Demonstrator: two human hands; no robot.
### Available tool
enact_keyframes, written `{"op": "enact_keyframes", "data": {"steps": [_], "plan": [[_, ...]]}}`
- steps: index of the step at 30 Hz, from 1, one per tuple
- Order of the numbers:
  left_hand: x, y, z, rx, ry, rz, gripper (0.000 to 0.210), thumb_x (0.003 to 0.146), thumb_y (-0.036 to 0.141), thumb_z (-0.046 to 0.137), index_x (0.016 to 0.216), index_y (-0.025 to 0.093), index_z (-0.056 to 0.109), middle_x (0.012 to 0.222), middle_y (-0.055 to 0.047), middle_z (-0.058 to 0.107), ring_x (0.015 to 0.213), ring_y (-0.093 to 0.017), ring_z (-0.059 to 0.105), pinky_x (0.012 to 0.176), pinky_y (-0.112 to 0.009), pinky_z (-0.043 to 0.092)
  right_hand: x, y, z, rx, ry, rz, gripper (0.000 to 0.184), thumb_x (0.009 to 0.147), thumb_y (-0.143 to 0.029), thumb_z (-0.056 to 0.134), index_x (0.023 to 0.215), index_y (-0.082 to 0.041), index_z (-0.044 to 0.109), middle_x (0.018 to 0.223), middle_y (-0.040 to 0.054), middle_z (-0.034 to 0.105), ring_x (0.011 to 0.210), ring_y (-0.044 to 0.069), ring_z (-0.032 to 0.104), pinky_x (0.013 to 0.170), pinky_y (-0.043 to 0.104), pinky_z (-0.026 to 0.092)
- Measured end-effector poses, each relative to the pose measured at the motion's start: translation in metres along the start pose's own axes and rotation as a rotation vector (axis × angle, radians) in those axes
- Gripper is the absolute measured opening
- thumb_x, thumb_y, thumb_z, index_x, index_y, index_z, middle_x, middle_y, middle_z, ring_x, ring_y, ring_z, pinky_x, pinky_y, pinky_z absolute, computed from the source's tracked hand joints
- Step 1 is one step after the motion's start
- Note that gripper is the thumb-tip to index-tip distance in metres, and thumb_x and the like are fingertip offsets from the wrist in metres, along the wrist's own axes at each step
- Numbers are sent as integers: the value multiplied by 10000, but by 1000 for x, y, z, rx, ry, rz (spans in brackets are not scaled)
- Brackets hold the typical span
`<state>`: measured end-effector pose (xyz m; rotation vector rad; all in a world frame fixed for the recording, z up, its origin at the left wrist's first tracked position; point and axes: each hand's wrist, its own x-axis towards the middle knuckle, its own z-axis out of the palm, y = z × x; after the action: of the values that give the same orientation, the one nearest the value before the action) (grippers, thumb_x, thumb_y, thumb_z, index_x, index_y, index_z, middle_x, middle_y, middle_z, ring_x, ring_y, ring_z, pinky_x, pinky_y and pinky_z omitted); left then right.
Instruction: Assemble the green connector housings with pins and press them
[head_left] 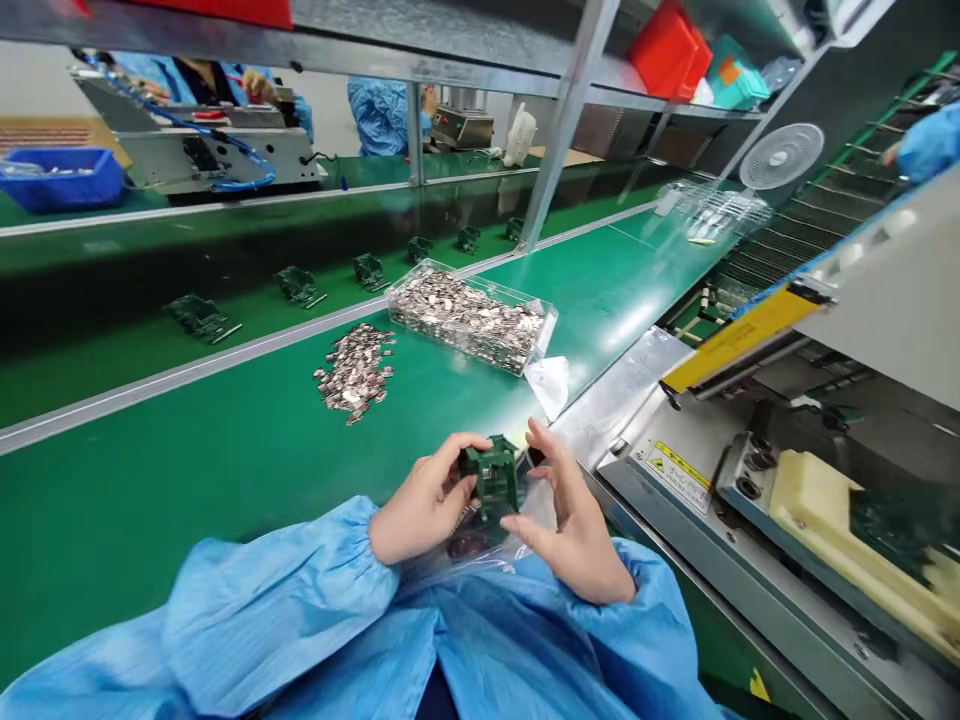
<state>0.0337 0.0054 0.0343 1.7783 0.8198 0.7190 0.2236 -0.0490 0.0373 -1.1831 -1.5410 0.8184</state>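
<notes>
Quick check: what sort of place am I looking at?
Probably a factory assembly line: dark green angular parts sit in a spaced row, a clear rectangular plastic tray holds small metallic-looking pieces, and a grey metal machine bears a yellow-and-white warning label.

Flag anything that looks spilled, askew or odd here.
A loose heap of small silvery pieces lies on the flat green work surface, outside the rectangular clear plastic box holding similar pieces; possibly spilled, possibly deliberate.
</notes>
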Motion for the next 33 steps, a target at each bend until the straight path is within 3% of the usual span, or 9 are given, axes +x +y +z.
{"op": "enact_keyframes", "data": {"steps": [4, 7, 13, 15, 19, 21, 24, 29, 33], "plan": [[18, 38, -3, 91, -450, 107, 420, 918, 234, 491, 1331, 234, 422, 842, -1, 641, 657, -128, 601, 582, -225, 451, -33, -27, -45, -77, -79, -223, 619, 789, -288, 768, 1344, -275, 494, 1290, 89, 581, 1192, 281, 533, 1025, 444, 437], [67, 66, 15, 114, -727, 302, 599, 871, 305, 606, 1419, 237, 374, 1059, -55, 689, 897, -183, 663, 728, -260, 519, -74, -32, -87, -123, 186, -175, 588, 772, -360, 781, 1297, -239, 547, 1224, 112, 624, 1139, 298, 583, 985, 461, 485], [167, 124, 148, 162, -475, 636, 605, 820, 353, 671, 1346, 131, 472, 1402, -178, 521, 1310, -280, 487, 1109, -408, 382, -156, -21, -182, -290, 1455, -113, 611, 698, -367, 817, 1231, -197, 571, 1249, 106, 600, 1203, 349, 556, 1033, 587, 431], [184, 138, 198, 182, -489, 637, 791, 774, 416, 715, 1409, 80, 384, 1466, -219, 432, 1371, -316, 407, 1142, -430, 342, -166, -20, -206, -334, 1584, -74, 638, 664, -364, 834, 1216, -186, 567, 1233, 108, 607, 1218, 376, 539, 1042, 637, 396], [197, 154, 256, 179, -582, 626, 828, 797, 401, 690, 1446, 49, 315, 1404, -244, 476, 1313, -352, 463, 1073, -483, 413, -167, -25, -235, -423, 1420, 4, 705, 681, -392, 825, 1282, -168, 531, 1241, 120, 615, 1221, 364, 544, 1086, 600, 369], [198, 155, 253, 105, -521, 618, 774, 777, 372, 711, 1410, 69, 383, 1330, -221, 534, 1229, -331, 535, 1037, -467, 451, -160, -30, -245, -478, 1256, 73, 676, 740, -420, 778, 1318, -187, 516, 1268, 122, 606, 1230, 347, 541, 1090, 557, 386], [192, 145, 212, -75, -429, 576, 719, 716, 337, 764, 1335, 103, 483, 1287, -183, 554, 1171, -290, 573, 1036, -428, 466, -143, -37, -262, -584, 1046, 194, 692, 739, -491, 755, 1327, -210, 522, 1222, 131, 627, 1195, 350, 566, 1039, 509, 459], [161, 97, 103, -142, -645, 245, 606, 728, 317, 762, 1266, 167, 527, 1287, -129, 553, 1147, -261, 584, 1022, -440, 481, -112, -41, -285, -721, 627, 347, 708, 723, -588, 712, 1289, -194, 549, 1171, 131, 657, 1150, 337, 601, 979, 469, 512], [135, 51, 61, -86, -694, 12, 564, 743, 342, 755, 1239, 200, 527, 1275, -106, 526, 1201, -257, 554, 1085, -445, 420, -106, -34, -285, -758, 503, 367, 677, 815, -574, 628, 1370, -215, 482, 1322, 133, 591, 1253, 346, 528, 1027, 477, 464]]}}
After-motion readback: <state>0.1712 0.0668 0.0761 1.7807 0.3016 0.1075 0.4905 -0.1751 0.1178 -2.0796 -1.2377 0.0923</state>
